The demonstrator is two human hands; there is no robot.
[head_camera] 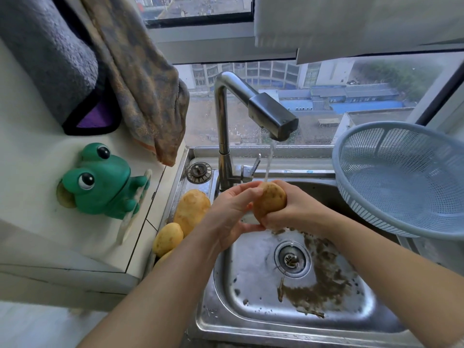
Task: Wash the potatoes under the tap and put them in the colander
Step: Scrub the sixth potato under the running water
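Tan oval potato (270, 200) (wet) under tap (272, 114); left hand (231, 209), right hand (297, 207) fingers curled round it.

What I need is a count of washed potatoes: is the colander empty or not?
Empty: the colander shows only bare mesh inside. One potato is held under the running tap; other potatoes lie left of the sink.

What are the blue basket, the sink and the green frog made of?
The blue basket looks like matte plastic, moulded with rows of small holes. The sink looks like stainless steel: grey, shiny, with bright reflections. The green frog seems rubber or soft plastic, smooth and dull; I cannot tell which.
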